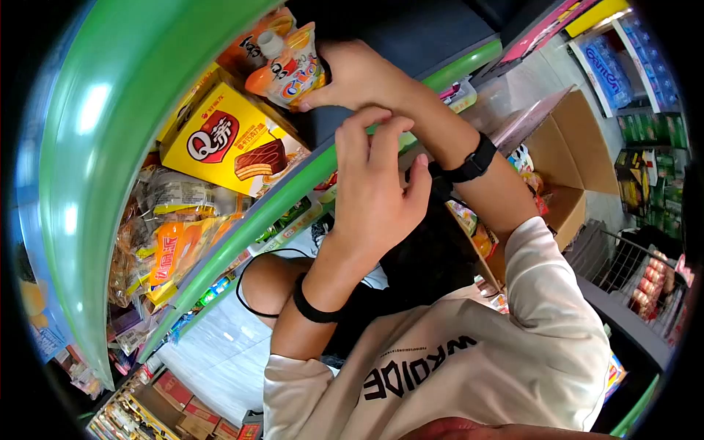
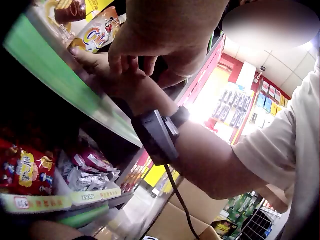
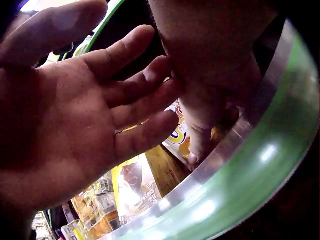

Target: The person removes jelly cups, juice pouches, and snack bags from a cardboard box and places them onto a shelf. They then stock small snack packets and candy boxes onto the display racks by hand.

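Gripping a spouted pouch beside a yellow box

The right hand (image 1: 359, 77) pinches the colourful spouted pouch (image 1: 297, 70) between its thumb and fingers, the thumb against the lower edge. The pouch leans at a tilt, white cap up, just beside the yellow box (image 1: 224, 139) and in front of an orange packet (image 1: 246, 50); whether its base rests on the shelf, I cannot tell.

The left hand (image 1: 381, 176) holds nothing. Its palm is open and its fingers are spread and slightly bent, the tips at the right wrist.

Bagged snacks (image 1: 180, 235) lie beside the yellow box, behind the green shelf edge (image 1: 275, 180). A black wristband (image 1: 319, 312) circles the left forearm, and an open carton (image 1: 579, 147) stands beyond the right arm.
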`<action>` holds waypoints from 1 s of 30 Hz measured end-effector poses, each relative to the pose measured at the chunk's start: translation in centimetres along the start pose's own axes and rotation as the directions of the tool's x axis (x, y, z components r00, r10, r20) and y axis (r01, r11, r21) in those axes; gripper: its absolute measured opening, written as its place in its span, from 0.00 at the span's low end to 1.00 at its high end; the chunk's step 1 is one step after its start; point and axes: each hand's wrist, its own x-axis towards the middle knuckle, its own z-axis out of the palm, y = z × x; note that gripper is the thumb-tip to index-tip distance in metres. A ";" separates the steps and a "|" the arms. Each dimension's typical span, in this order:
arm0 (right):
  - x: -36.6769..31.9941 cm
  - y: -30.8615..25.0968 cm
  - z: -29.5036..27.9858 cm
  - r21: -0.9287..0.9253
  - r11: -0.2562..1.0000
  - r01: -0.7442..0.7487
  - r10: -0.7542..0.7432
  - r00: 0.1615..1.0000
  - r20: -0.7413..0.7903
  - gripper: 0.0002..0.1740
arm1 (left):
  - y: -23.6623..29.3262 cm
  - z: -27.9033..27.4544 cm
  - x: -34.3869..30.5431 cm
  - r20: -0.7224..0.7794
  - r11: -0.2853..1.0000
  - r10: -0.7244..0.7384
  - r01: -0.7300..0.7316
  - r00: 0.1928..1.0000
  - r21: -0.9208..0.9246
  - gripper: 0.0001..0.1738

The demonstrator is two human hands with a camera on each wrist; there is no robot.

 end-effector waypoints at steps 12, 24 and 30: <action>2.1 0.1 0.8 -0.007 0.999 -0.053 0.053 0.998 0.025 0.46 | 0.2 0.3 0.1 0.031 1.000 0.009 -0.010 0.999 0.019 0.23; 3.7 0.0 -0.8 -0.010 0.993 -0.120 0.120 0.978 0.171 0.40 | 0.1 0.5 0.1 0.108 0.999 0.001 -0.005 0.994 0.040 0.23; 3.6 0.3 -1.7 -0.068 0.992 -0.101 0.113 0.974 0.197 0.40 | 0.1 1.1 -0.1 0.155 0.999 0.005 -0.013 0.988 0.049 0.25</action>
